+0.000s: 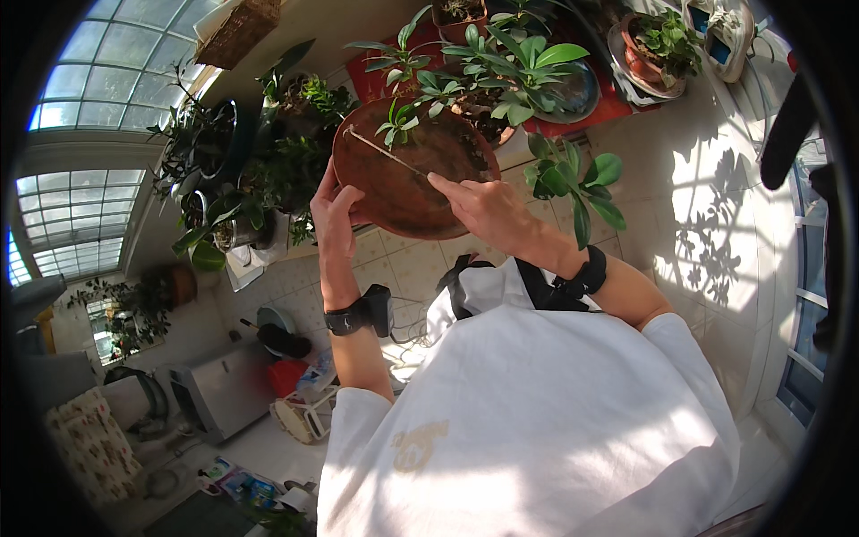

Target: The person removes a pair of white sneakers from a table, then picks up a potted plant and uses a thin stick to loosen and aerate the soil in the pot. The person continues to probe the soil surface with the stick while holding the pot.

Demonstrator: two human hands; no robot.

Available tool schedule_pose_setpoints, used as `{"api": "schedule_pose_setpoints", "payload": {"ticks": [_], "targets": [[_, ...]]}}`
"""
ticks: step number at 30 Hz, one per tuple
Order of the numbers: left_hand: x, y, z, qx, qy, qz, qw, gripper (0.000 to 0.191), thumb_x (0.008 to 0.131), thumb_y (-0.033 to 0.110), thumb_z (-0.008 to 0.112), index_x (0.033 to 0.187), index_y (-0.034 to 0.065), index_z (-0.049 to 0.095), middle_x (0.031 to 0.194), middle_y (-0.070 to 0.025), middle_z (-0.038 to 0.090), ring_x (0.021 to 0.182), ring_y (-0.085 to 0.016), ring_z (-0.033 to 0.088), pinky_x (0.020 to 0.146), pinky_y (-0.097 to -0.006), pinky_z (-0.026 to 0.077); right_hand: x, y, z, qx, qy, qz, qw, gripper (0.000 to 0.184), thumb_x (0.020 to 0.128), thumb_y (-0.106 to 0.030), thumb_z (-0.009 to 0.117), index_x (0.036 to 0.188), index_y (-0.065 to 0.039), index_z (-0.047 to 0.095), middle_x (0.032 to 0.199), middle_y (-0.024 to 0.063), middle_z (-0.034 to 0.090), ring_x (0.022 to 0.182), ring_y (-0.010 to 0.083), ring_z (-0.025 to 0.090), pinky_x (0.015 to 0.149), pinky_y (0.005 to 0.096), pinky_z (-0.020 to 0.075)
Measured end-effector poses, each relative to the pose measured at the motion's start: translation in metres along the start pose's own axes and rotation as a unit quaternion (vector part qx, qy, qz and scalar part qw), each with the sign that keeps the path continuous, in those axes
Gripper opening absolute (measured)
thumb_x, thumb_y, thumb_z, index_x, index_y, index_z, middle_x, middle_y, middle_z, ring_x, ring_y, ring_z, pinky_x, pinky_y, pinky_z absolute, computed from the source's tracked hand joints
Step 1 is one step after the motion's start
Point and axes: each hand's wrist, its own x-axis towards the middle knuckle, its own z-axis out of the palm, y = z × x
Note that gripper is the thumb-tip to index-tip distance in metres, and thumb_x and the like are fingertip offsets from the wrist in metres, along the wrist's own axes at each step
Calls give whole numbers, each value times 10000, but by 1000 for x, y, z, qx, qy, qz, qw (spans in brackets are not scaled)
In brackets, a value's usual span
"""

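My left hand (pixel 337 218) grips the left rim of a round reddish-brown plant saucer (pixel 402 201), which is tilted so that its stained inside shows. In my right hand (pixel 480 205), over the saucer's lower right, is one end of a thin pale stick (pixel 389 154); the index finger lies along it. The stick's far end touches or hovers over the saucer's upper left inside; which of the two I cannot tell. Leaves of a green potted plant (pixel 530 64) hang over the saucer's top edge.
Dark leafy pots (pixel 245 181) crowd the left sill beside the windows. A terracotta pot (pixel 644 57) and white shoes (pixel 721 33) are at the upper right. A leafy branch (pixel 574 178) reaches close to my right forearm. A grey cabinet (pixel 225 386) stands lower left.
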Motion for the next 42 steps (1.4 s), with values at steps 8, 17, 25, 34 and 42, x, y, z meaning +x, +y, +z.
{"api": "schedule_pose_setpoints", "payload": {"ticks": [8, 17, 25, 34, 42], "targets": [[3, -3, -3, -6, 5, 1, 1000, 678, 714, 1, 470, 1386, 55, 399, 1022, -75, 628, 784, -173, 661, 597, -300, 600, -13, -10, -17, 40, -65, -11, 997, 448, 813, -12, 579, 1256, -38, 524, 728, 154, 611, 592, 276, 598, 524, 363, 489], [3, -2, -7, -3, 11, 6, 1000, 683, 722, 9, 477, 1396, 38, 371, 1006, -67, 623, 772, -157, 659, 577, -287, 601, -27, -10, -9, 56, 28, 29, 998, 449, 818, -14, 570, 1263, -54, 526, 740, 157, 622, 621, 299, 614, 549, 374, 499], [4, -5, -7, -13, 2, 18, 1000, 674, 731, 23, 480, 1396, 36, 369, 1018, -69, 619, 769, -163, 659, 583, -294, 603, -33, -8, -13, -49, 30, 10, 998, 430, 828, -30, 558, 1255, -56, 525, 706, 137, 617, 595, 288, 609, 556, 388, 504], [6, -6, -10, -2, 21, -10, 1000, 668, 734, 25, 486, 1394, 55, 381, 1041, -81, 619, 778, -184, 668, 594, -314, 604, -40, -4, -8, -32, -1, 74, 997, 457, 825, -44, 565, 1278, -61, 508, 724, 133, 609, 623, 292, 611, 560, 380, 504], [6, -6, -8, -6, 14, 0, 1000, 674, 728, 13, 483, 1393, 54, 382, 1069, -89, 616, 786, -186, 665, 593, -315, 605, -38, -1, -15, -94, -15, 109, 989, 454, 831, -55, 561, 1282, -71, 515, 739, 157, 610, 612, 307, 596, 550, 381, 475]]}}
